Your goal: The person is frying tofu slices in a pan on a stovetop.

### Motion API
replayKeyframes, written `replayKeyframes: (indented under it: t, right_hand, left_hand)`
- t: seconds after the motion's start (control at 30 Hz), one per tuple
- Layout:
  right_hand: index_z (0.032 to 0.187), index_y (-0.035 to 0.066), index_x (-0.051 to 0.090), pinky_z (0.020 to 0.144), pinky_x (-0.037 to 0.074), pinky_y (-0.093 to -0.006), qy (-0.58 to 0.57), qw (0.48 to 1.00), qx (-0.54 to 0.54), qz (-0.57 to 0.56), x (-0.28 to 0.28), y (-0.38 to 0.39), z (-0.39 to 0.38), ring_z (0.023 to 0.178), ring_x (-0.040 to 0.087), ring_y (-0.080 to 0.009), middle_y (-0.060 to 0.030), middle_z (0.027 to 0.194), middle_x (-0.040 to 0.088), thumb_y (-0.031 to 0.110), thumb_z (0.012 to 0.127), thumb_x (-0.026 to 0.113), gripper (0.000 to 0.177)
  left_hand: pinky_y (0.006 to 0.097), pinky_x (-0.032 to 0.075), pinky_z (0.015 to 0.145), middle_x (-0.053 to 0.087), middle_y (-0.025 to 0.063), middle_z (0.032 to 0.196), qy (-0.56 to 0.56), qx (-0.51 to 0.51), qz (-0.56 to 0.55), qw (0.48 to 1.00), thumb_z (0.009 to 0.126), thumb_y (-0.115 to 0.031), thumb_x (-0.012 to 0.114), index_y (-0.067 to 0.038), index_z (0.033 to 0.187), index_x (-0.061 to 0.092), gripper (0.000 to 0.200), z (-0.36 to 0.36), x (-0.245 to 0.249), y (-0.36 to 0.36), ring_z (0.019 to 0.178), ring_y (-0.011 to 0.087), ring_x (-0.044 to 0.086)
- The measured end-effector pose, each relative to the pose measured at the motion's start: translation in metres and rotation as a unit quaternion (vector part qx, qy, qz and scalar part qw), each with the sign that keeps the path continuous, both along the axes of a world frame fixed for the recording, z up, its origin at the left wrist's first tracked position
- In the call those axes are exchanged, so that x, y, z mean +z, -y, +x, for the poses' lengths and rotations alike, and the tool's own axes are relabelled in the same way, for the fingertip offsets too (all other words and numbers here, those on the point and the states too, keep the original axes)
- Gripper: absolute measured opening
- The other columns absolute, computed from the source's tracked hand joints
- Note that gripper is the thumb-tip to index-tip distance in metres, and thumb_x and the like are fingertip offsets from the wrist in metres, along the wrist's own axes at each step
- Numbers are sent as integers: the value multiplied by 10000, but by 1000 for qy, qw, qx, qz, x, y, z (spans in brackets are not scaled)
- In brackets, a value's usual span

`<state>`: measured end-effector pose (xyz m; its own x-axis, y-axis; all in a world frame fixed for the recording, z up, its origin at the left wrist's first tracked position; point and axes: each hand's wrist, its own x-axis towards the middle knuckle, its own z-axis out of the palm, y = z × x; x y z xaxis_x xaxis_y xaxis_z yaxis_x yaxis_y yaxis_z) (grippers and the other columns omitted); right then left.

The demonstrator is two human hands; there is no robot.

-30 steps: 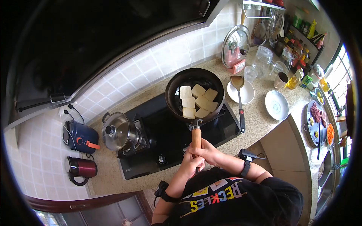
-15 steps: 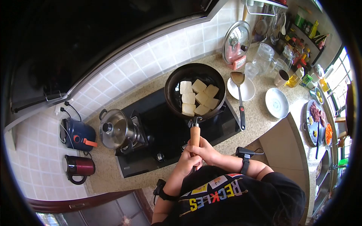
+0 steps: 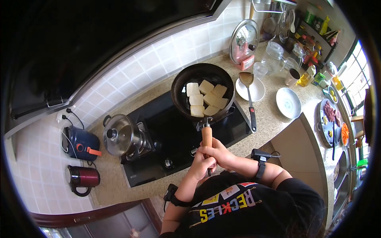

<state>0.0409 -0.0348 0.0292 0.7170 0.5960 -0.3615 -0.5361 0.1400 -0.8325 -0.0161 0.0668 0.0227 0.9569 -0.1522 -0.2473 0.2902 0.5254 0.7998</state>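
Observation:
Both hands are wrapped round the wooden handle of a dark frying pan (image 3: 181,102). My left hand (image 3: 199,167) grips the lower part of the handle, and my right hand (image 3: 218,154) closes over it from the right side. Several pale square slices (image 3: 206,87), some overlapping, lie in the pan over the right part of the black stove (image 3: 174,137). A spatula (image 3: 250,98) with a black and red handle rests across a white plate (image 3: 260,89) to the right of the pan.
A steel pot with a glass lid (image 3: 122,135) stands on the left burner. Further left are a blue appliance (image 3: 77,142) and a red kettle (image 3: 89,176). At right are a pale dish (image 3: 288,103), glass jugs (image 3: 273,53), bottles (image 3: 309,75) and a tray with meat (image 3: 326,123).
The pan has shifted slightly, with its handle a little further right, and both hands have moved with it. The slices keep nearly the same arrangement. The whole view has shifted a little.

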Motion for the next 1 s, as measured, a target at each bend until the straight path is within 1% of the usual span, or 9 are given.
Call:
replayKeyframes:
  t: [0.17,0.27,0.37,0.47,0.6,0.7,0.77,0.87,1.0]
  right_hand:
    - [1007,-8,448,581,458,-230,15,1000,5,21,-16,3,-2,683,527,-106,-69,804,528,203,793,630,351]
    - [1014,-2,446,602,460,-233,-7,1000,18,6,-16,5,-1,698,526,-105,-66,810,526,205,796,631,353]
    - [1033,-8,435,587,473,-254,13,999,12,39,-36,5,-3,694,531,-125,-71,815,517,207,774,649,399]
    - [1083,26,423,650,476,-267,-1,999,31,36,-45,13,-11,776,526,-123,-65,889,511,219,791,655,420]
    - [1071,44,424,695,471,-271,0,999,36,40,-49,17,-14,795,524,-124,-63,920,507,251,803,649,407]
    - [1083,49,413,670,488,-272,12,998,63,22,-51,20,-13,794,531,-131,-64,923,503,267,809,647,421]
    - [1108,44,415,731,465,-285,7,997,71,11,-50,23,-15,848,517,-132,-61,936,497,251,805,659,440]
    - [1106,48,417,758,455,-292,-5,997,81,1,-48,24,-16,863,508,-128,-53,938,496,267,801,668,451]
    - [1101,53,422,761,451,-290,-24,996,87,13,-49,25,-14,858,507,-127,-50,938,496,282,797,677,458]
  left_hand:
    - [208,399,380,423,4,596,-2,3,-12,1000,724,-53,513,-35,1006,383,311,-4,-9,3,430,84,430]
    - [210,400,381,424,7,599,-13,1,-10,1000,721,-42,510,-32,1022,378,329,-4,-16,2,429,85,430]
    - [212,400,381,424,9,599,-23,4,3,1000,715,-21,499,-41,1066,355,380,-6,-22,6,424,86,429]
    - [218,405,389,434,20,626,-26,12,21,999,717,28,470,-83,1170,298,497,-14,-33,12,422,94,439]
    - [223,406,392,432,20,625,-35,-7,28,999,723,42,457,-91,1194,275,522,-17,-38,14,426,100,448]
    - [227,403,393,431,20,612,-29,9,46,998,729,45,455,-63,1133,323,438,-20,-44,16,429,105,453]
    - [232,401,396,434,21,604,-53,3,61,997,735,44,458,-37,1036,375,322,-24,-57,15,431,107,456]
    - [233,400,400,437,19,600,-63,5,58,996,734,43,468,-27,952,397,239,-26,-59,15,428,104,448]
    - [229,396,401,429,13,587,-63,18,58,996,726,44,472,-31,960,397,256,-23,-52,17,424,98,437]
